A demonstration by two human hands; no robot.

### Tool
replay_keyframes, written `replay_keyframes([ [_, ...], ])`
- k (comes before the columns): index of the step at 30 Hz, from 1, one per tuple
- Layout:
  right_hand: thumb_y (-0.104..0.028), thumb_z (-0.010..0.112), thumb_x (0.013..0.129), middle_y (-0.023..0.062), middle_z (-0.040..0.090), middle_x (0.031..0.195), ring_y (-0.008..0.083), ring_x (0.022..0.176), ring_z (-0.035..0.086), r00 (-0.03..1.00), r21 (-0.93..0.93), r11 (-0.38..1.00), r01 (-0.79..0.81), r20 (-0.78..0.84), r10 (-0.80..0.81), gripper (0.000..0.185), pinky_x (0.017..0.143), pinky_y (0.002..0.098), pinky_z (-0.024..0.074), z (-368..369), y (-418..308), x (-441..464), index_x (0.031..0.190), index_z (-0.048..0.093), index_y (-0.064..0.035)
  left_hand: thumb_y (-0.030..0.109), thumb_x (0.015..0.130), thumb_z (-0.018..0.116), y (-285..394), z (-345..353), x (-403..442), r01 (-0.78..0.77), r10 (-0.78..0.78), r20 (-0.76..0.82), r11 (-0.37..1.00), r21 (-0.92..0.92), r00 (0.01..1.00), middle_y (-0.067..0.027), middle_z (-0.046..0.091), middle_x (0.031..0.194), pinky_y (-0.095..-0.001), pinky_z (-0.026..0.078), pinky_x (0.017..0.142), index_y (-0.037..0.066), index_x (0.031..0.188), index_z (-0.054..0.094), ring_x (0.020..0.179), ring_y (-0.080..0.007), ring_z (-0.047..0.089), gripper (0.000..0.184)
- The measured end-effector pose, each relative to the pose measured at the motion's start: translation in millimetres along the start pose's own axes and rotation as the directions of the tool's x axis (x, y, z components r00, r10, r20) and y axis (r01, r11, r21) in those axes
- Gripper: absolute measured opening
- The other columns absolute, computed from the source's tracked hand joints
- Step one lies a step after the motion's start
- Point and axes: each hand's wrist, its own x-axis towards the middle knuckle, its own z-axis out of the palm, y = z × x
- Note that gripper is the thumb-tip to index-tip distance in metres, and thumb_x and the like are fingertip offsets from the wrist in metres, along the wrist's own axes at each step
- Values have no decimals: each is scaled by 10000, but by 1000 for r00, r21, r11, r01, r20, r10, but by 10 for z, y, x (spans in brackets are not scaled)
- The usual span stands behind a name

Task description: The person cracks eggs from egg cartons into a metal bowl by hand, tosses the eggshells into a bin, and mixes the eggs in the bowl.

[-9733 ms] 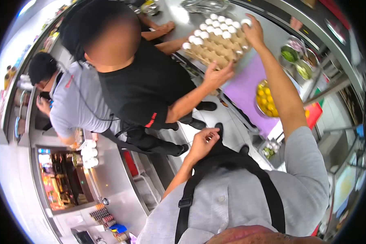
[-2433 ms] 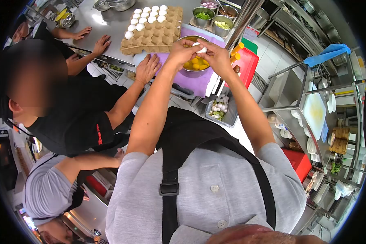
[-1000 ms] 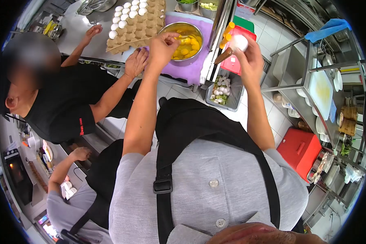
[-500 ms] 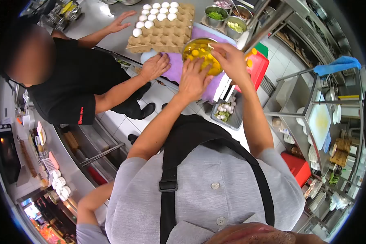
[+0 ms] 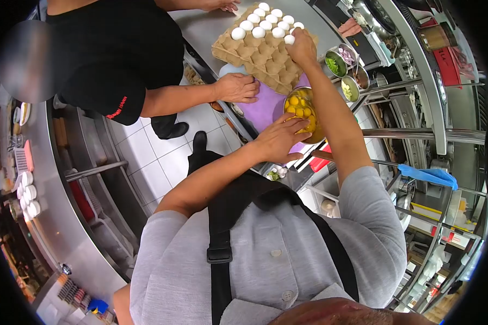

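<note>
My right hand [image 5: 302, 49] reaches to the far right side of the cardboard egg tray [image 5: 255, 59]. Its thumb and fingers close around a white egg [image 5: 289, 39] that sits at the tray's edge. More white eggs [image 5: 258, 32] fill the tray's far rows, while the near cups hold none. My left hand [image 5: 279, 138] is open, its fingers spread at the near rim of a metal bowl [image 5: 315, 136]. Cracked eggs with whole yellow yolks [image 5: 301, 107] lie in the bowl. Under it shows a purple cloth or mat [image 5: 265, 105].
A co-worker in black [image 5: 114, 59] stands at the left, one hand [image 5: 237, 88] resting beside the purple mat. Small metal bowls of chopped greens [image 5: 335, 65] and pale pieces [image 5: 350, 88] stand to the right. A metal rail [image 5: 423, 134] and shelving lie further right.
My right hand has left the bowl and gone up to the eggs in the tray. My left hand stays by the bowl, now at its near rim. The camera view has shifted.
</note>
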Motion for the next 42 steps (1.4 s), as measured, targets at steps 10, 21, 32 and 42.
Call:
replay_keyframes([
  [10,-232,708,847,223,676,1190,389,1067,659,987,343,937,-62,-116,107,451,950,482,533,111,116,25,1262,638,-71,420,797,780,75,-54,55,12,-14,46,999,53,999,-208,483,1529,-537,254,1218,96,1369,636,1417,-350,442,673],
  [21,-61,655,978,111,697,1182,161,939,689,953,903,430,-9,-123,277,386,789,262,559,-1225,110,-2049,1351,589,18,306,877,731,121,-4,90,30,-35,-80,998,-61,996,-202,652,1320,-513,325,1166,50,1223,708,1297,-332,569,431],
  [32,-119,780,862,181,697,1201,338,1064,691,945,601,785,-148,-147,292,420,890,411,591,-1274,262,-3165,1272,697,-83,242,1003,697,172,-77,604,346,-482,-50,694,-632,875,-112,748,1068,-289,549,856,-38,1286,655,987,-178,717,400],
  [42,-160,767,861,181,697,1100,386,1073,659,926,668,744,37,-303,226,488,929,468,519,-1086,19,-3028,1333,671,-83,199,963,769,-104,-217,821,599,-590,399,186,-779,702,-65,708,1023,-208,535,720,69,1122,646,836,-115,661,240],
])
